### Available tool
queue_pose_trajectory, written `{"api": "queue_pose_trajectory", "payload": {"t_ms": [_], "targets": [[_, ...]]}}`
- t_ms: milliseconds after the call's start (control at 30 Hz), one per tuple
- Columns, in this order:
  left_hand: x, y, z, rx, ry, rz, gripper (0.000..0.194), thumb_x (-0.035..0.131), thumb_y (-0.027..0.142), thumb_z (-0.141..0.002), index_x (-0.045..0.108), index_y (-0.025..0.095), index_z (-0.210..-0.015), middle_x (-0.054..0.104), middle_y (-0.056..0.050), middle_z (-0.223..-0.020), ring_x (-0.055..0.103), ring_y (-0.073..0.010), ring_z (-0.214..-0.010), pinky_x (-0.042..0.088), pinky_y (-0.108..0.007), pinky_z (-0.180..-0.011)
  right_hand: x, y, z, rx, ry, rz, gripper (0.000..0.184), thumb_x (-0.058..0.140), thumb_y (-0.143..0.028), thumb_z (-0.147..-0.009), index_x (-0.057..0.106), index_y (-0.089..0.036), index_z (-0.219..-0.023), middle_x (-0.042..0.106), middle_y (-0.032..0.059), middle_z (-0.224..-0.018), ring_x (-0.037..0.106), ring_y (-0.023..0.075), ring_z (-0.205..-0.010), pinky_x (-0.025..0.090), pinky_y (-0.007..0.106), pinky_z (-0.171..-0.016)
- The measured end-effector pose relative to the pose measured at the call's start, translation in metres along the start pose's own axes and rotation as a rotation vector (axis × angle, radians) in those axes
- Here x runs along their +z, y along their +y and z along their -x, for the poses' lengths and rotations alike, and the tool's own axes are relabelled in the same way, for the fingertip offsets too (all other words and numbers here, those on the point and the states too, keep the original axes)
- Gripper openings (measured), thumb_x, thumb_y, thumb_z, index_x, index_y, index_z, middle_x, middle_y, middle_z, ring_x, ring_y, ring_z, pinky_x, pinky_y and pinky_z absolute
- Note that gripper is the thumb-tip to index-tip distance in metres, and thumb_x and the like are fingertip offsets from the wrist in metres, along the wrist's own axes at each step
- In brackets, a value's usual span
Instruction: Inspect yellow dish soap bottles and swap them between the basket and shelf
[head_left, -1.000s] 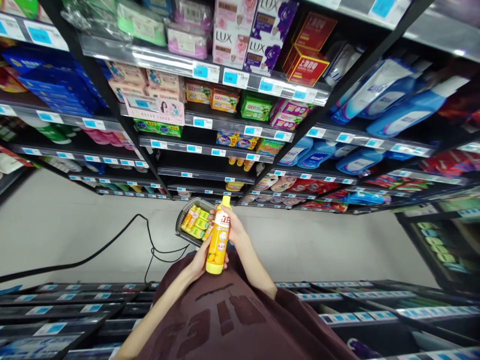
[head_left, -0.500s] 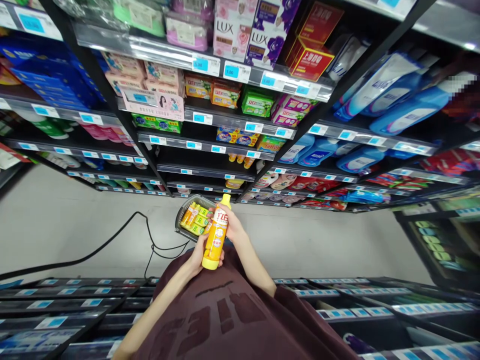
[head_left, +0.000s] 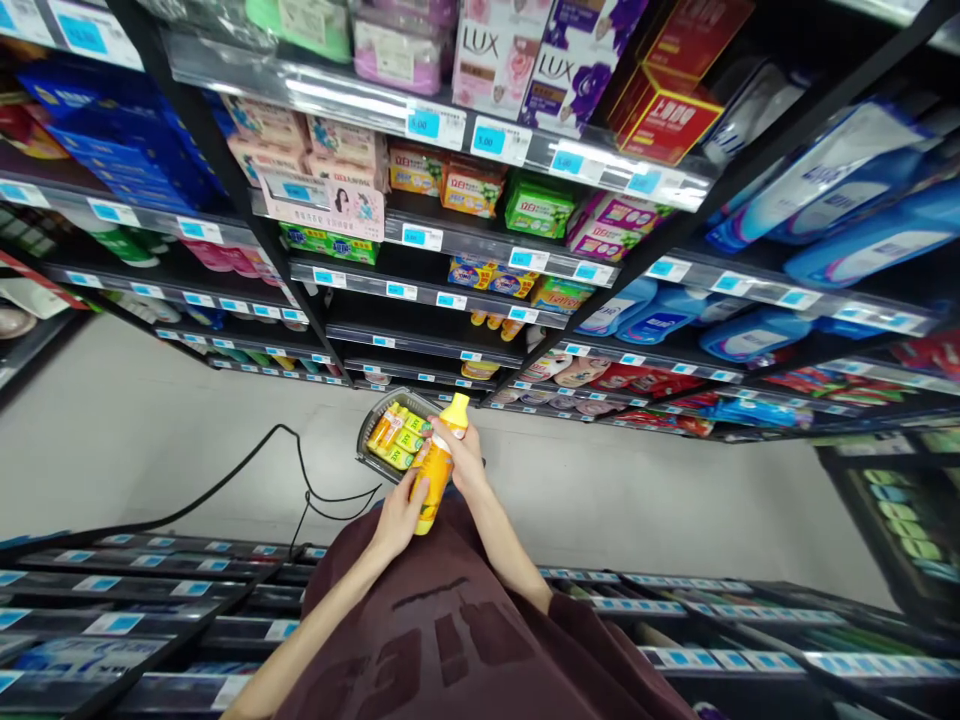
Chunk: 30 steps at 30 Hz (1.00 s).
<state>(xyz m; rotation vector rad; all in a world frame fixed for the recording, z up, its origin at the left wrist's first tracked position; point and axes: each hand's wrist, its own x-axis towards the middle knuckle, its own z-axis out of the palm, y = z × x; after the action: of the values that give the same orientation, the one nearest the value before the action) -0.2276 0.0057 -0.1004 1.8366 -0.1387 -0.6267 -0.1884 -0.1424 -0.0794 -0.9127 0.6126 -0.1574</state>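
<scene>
A yellow dish soap bottle (head_left: 433,478) with a yellow cap is held at a tilt in front of my body, cap end away from me. Around its lower part, my left hand (head_left: 399,512) is closed with the thumb lying over the front. My right hand (head_left: 463,458) grips the upper part just below the cap and covers some of the label. Just beyond the bottle, a grey shopping basket (head_left: 363,456) holds several yellow-green packs (head_left: 395,455) and an orange pack (head_left: 385,428). The bottle and my hands hide the basket's right side.
Shelves ahead carry boxed soaps (head_left: 538,207), LUX boxes (head_left: 495,62) and blue detergent bottles (head_left: 652,312). A black cable (head_left: 247,462) runs over the grey floor (head_left: 637,500) at left. Behind me stands another shelf row (head_left: 135,585) with price tags.
The bottle has been turned about its length, so the front label with its large red lettering no longer faces me. My hands have shifted their grip on it. The camera view has moved slightly.
</scene>
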Motion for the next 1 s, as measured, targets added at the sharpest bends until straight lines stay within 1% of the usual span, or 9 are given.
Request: {"api": "queue_pose_trajectory", "payload": {"t_ms": [100,200,333,433,533,633,800,900,1000], "targets": [[-0.001,0.004,0.001,0.072,-0.014,-0.028,0.046,0.06,0.047,-0.087,0.057,0.019,-0.124,0.072,-0.009,-0.111,0.069,-0.026,-0.095,0.051,-0.039,-0.089,-0.01,-0.006,-0.003,0.035,-0.147,-0.146,0.046,0.081,-0.039,-0.069,0.059,-0.024,-0.106,0.074,0.0053,-0.107,0.073,0.0242,-0.085,0.061,0.039,-0.074],[0.004,0.007,0.001,0.167,0.022,-0.061,0.057,0.074,0.039,-0.076,0.052,0.02,-0.125,0.068,-0.009,-0.113,0.067,-0.0248,-0.096,0.053,-0.039,-0.088,-0.024,-0.014,-0.006,0.011,-0.297,-0.269,0.052,0.079,-0.049,-0.063,0.059,-0.028,-0.106,0.071,0.0058,-0.119,0.07,0.029,-0.101,0.058,0.046,-0.084],[0.012,0.009,-0.003,0.359,0.085,-0.182,0.059,0.076,0.027,-0.072,0.049,0.02,-0.123,0.061,-0.011,-0.116,0.063,-0.0259,-0.103,0.053,-0.041,-0.091,-0.037,-0.021,-0.009,-0.045,-0.321,-0.352,0.062,0.074,-0.062,-0.053,0.061,-0.031,-0.105,0.066,0.0076,-0.129,0.063,0.0338,-0.117,0.052,0.054,-0.095],[0.016,0.008,-0.01,0.434,0.084,-0.234,0.055,0.073,0.023,-0.073,0.05,0.019,-0.123,0.058,-0.012,-0.117,0.062,-0.0269,-0.107,0.053,-0.042,-0.093,-0.042,-0.025,-0.011,-0.065,-0.327,-0.333,0.072,0.073,-0.07,-0.049,0.061,-0.03,-0.108,0.065,0.0105,-0.13,0.062,0.0353,-0.117,0.049,0.057,-0.097],[0.02,0.006,-0.017,0.409,0.03,-0.217,0.058,0.076,0.025,-0.072,0.051,0.019,-0.124,0.061,-0.012,-0.117,0.063,-0.0272,-0.106,0.054,-0.042,-0.094,-0.044,-0.034,-0.011,-0.057,-0.344,-0.253,0.079,0.076,-0.071,-0.046,0.06,-0.03,-0.111,0.066,0.0112,-0.128,0.064,0.0355,-0.113,0.05,0.058,-0.095],[0.02,0.004,-0.023,0.353,-0.039,-0.131,0.06,0.077,0.029,-0.074,0.053,0.02,-0.129,0.062,-0.012,-0.125,0.063,-0.0274,-0.113,0.051,-0.043,-0.1,-0.048,-0.048,-0.007,-0.041,-0.361,-0.141,0.074,0.077,-0.068,-0.053,0.058,-0.029,-0.113,0.065,0.0105,-0.129,0.063,0.0349,-0.117,0.051,0.056,-0.097],[0.005,-0.006,-0.034,0.243,-0.155,0.01,0.061,0.078,0.036,-0.076,0.059,0.019,-0.132,0.062,-0.013,-0.136,0.059,-0.0301,-0.126,0.044,-0.046,-0.111,-0.066,-0.066,0.0,0.064,-0.442,0.172,0.06,0.084,-0.031,-0.065,0.056,-0.026,-0.118,0.066,0.0087,-0.129,0.067,0.0279,-0.112,0.053,0.046,-0.098],[-0.01,-0.016,-0.037,0.171,-0.307,0.13,0.065,0.081,0.04,-0.074,0.062,0.019,-0.133,0.063,-0.012,-0.137,0.058,-0.0329,-0.129,0.042,-0.047,-0.113,-0.078,-0.062,-0.002,0.158,-0.399,0.352,0.062,0.089,-0.026,-0.059,0.059,-0.022,-0.112,0.073,0.0063,-0.108,0.071,0.0239,-0.095,0.06,0.036,-0.079],[-0.015,-0.023,-0.034,0.022,-0.44,0.36,0.07,0.079,0.044,-0.076,0.058,0.022,-0.139,0.069,-0.012,-0.128,0.068,-0.0328,-0.112,0.055,-0.046,-0.097,-0.08,-0.05,-0.008,0.178,-0.263,0.487,0.053,0.091,-0.032,-0.057,0.063,-0.018,-0.1,0.073,0.0031,-0.088,0.07,0.0182,-0.072,0.057,0.025,-0.056]]}}
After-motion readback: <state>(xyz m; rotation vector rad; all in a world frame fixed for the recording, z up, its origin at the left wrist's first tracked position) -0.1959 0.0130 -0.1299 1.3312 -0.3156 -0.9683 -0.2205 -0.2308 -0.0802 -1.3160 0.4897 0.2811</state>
